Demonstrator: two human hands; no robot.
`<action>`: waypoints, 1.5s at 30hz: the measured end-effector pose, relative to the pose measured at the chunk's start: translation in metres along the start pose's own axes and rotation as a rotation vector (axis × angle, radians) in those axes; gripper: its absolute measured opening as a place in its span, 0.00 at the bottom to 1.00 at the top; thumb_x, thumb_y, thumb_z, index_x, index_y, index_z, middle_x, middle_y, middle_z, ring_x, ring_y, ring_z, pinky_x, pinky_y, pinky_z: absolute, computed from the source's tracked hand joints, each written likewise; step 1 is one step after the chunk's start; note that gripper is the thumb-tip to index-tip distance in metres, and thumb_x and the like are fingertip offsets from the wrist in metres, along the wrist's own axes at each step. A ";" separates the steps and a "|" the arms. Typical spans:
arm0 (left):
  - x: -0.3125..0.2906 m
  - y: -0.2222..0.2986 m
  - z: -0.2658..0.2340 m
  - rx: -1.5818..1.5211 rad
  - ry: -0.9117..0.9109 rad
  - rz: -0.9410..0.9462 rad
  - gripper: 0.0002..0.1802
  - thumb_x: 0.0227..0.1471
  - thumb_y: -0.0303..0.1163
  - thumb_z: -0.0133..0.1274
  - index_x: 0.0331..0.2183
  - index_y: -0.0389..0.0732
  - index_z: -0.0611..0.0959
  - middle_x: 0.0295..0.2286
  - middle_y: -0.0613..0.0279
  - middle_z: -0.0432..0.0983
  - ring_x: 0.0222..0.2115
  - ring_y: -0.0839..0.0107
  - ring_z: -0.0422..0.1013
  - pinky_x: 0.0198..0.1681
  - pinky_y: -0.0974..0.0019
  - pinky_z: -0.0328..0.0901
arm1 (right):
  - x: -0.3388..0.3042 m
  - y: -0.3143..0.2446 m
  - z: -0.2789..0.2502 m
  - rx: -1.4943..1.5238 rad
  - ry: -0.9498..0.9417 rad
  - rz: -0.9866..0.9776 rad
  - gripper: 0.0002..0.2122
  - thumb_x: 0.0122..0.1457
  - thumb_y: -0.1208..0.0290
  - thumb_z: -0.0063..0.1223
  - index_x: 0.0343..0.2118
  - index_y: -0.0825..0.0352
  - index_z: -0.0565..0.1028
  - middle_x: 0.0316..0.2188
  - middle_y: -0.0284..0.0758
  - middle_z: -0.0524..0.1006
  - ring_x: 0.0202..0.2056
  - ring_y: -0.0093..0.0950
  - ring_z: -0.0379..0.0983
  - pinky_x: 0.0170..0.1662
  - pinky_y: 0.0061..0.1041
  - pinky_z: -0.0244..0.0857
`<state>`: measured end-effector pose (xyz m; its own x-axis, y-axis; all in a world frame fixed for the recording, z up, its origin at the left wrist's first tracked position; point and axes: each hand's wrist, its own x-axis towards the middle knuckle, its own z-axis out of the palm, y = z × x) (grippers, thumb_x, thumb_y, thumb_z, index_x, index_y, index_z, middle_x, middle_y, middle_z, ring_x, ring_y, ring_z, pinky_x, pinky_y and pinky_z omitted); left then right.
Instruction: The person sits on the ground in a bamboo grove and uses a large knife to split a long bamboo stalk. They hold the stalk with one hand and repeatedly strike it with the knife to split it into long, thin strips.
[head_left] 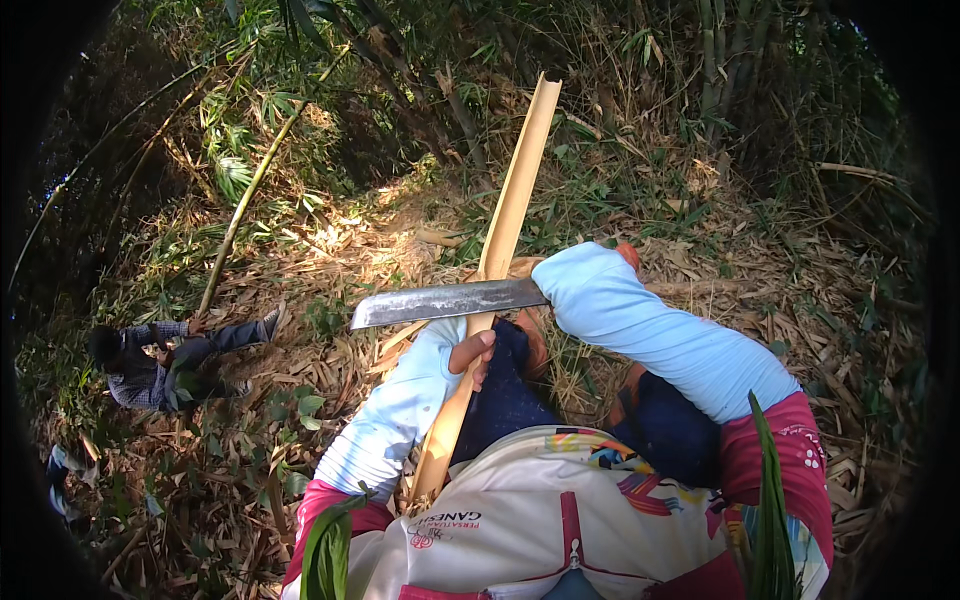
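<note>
A long split half of bamboo (518, 185), pale yellow and hollowed like a trough, slants up and away from my lap. My left hand (474, 358) is closed around its lower part, thumb on top. The machete (440, 303) crosses over the bamboo above that hand, its broad dark blade pointing left. Its handle end goes into my right hand (588, 278), which is closed and mostly covered by a light blue sleeve. Whether the blade touches the bamboo or only passes above it, I cannot tell.
Dry bamboo leaves and husks (680, 265) litter the ground. A person (160, 365) in a checked shirt is at the left, beside a leaning green bamboo stem (255, 185). Dense bamboo clumps (715, 70) stand at the back. My dark-trousered knees (665, 425) are bent close below the hands.
</note>
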<state>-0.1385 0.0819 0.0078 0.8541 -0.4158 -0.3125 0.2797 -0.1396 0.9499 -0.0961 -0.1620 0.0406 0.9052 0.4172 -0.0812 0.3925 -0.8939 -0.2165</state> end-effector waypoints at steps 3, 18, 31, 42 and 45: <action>-0.008 0.000 0.003 0.080 0.031 -0.010 0.21 0.57 0.30 0.54 0.49 0.33 0.68 0.23 0.61 0.71 0.17 0.74 0.69 0.19 0.70 0.66 | 0.014 0.005 0.003 0.004 -0.026 0.058 0.08 0.48 0.76 0.53 0.32 0.63 0.79 0.31 0.43 0.80 0.39 0.42 0.78 0.40 0.42 0.71; -0.048 -0.042 -0.012 0.251 0.003 -0.176 0.19 0.56 0.29 0.53 0.45 0.30 0.68 0.22 0.62 0.70 0.16 0.76 0.67 0.20 0.72 0.64 | 0.057 0.156 -0.012 0.110 0.257 0.599 0.10 0.50 0.70 0.62 0.36 0.62 0.76 0.33 0.46 0.77 0.35 0.44 0.74 0.37 0.37 0.69; 0.009 -0.030 -0.034 -0.308 -0.097 0.046 0.25 0.52 0.28 0.59 0.48 0.34 0.67 0.25 0.60 0.68 0.17 0.69 0.71 0.19 0.68 0.69 | 0.021 0.151 -0.011 0.429 0.552 0.395 0.17 0.51 0.66 0.64 0.40 0.68 0.74 0.28 0.39 0.79 0.29 0.29 0.75 0.37 0.30 0.67; 0.038 0.001 -0.018 -0.271 -0.223 0.191 0.22 0.49 0.25 0.59 0.46 0.31 0.70 0.25 0.61 0.69 0.18 0.72 0.70 0.19 0.71 0.68 | -0.002 0.011 -0.007 0.054 0.200 -0.102 0.06 0.43 0.75 0.59 0.27 0.65 0.76 0.23 0.43 0.77 0.31 0.45 0.76 0.33 0.42 0.68; 0.033 0.007 -0.008 -0.165 -0.119 0.136 0.19 0.48 0.28 0.61 0.40 0.32 0.74 0.22 0.62 0.69 0.17 0.72 0.70 0.20 0.71 0.68 | -0.006 0.000 -0.005 0.042 0.144 -0.108 0.06 0.43 0.74 0.58 0.26 0.65 0.76 0.22 0.43 0.76 0.30 0.45 0.77 0.32 0.41 0.69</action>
<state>-0.1048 0.0741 0.0038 0.8339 -0.5249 -0.1705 0.2418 0.0698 0.9678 -0.1010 -0.1651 0.0458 0.8733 0.4799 0.0839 0.4842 -0.8363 -0.2572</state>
